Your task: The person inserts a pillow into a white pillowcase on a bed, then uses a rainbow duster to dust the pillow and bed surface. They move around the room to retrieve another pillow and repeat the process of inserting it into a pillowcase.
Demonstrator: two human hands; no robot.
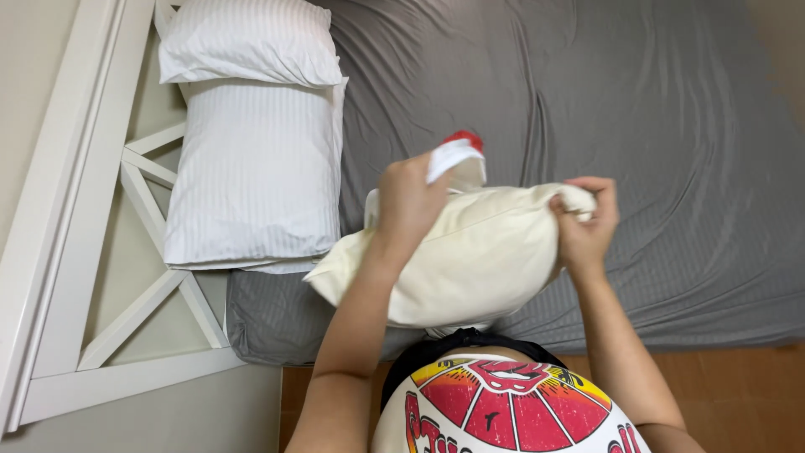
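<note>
I hold a cream pillow (pixel 470 260) above the near edge of a bed with a grey sheet (pixel 637 126). My left hand (pixel 409 197) grips the pillow's top left part, where a white flap with a red tip (pixel 457 151) sticks out past my fingers. My right hand (pixel 587 220) pinches the pillow's top right corner. The pillow's lower edge rests against my body, over a shirt with a red and yellow print (pixel 503 407).
Two white striped pillows (pixel 251 159) lie stacked at the bed's left end, against a white wooden headboard frame (pixel 126 277). A wooden floor (pixel 729 386) shows at the lower right, beside the bed's edge.
</note>
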